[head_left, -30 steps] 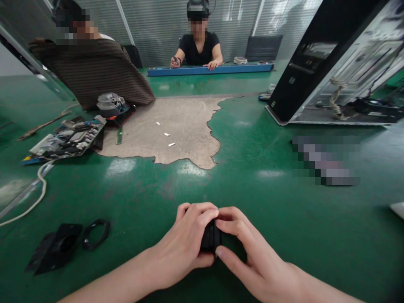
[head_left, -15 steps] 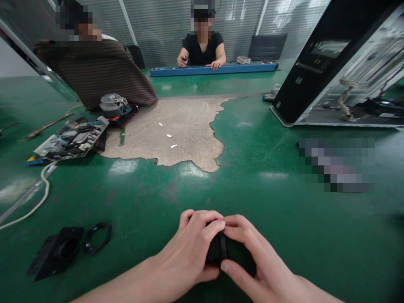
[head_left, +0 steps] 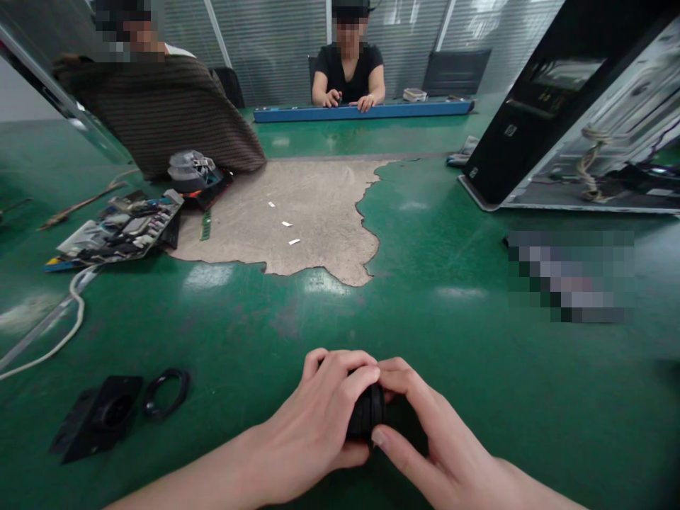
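Between my hands is a black ribbed round part (head_left: 367, 413), low in the middle of the head view and mostly hidden by my fingers. My left hand (head_left: 332, 411) is wrapped over its left side and top. From the right, my right hand (head_left: 419, 425) grips its edge with thumb and fingertips. Left of my forearm lie a thin black ring (head_left: 166, 394) and a flat black square piece with a round opening (head_left: 106, 413), both on the green surface (head_left: 255, 319).
A computer tower (head_left: 523, 113) stands at right, with a pixelated item (head_left: 563, 276) before it. At left are a circuit board with parts (head_left: 125, 227), a white cable (head_left: 79, 304) and a memory stick (head_left: 205, 225). Two people sit beyond; one touches a long blue bar (head_left: 319, 113).
The view has shifted slightly. My hands keep their grip on the black part, with slightly more of it showing. The far person's hand at the blue bar has moved.
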The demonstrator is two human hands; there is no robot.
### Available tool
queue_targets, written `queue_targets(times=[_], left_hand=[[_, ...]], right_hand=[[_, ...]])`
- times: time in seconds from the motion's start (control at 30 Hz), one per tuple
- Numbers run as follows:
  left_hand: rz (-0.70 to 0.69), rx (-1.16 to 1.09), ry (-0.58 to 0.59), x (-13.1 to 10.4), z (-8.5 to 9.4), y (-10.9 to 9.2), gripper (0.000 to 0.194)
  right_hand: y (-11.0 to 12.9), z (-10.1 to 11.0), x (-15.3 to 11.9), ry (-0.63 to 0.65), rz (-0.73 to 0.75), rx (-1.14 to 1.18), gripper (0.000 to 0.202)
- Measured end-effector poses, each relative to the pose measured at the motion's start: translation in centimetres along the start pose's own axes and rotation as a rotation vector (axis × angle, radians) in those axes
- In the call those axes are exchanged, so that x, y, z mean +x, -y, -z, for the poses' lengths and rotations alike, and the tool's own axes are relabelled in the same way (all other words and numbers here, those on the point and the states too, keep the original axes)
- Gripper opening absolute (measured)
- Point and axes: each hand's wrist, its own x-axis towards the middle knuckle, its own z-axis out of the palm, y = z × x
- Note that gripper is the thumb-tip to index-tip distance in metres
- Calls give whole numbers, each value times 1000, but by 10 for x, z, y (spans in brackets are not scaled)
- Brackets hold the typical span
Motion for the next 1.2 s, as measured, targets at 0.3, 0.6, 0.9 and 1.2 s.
queue_targets(times=[0.3,0.6,0.9,1.2], left_hand=[[-1,-4,19,2,3,0,67],[-13,2,26,1,5,-1,65],[-10,49,-71,-1,-4,-2,59],[-31,70,-110,-5,-6,-6,59]], right_hand=[[-3,-2,1,-49,12,50,21],[0,0,-3,5,58,-69,35],[-5,-7,-6,-75,3,29,16],[-2,-6,-13,-60,112,-56,21]])
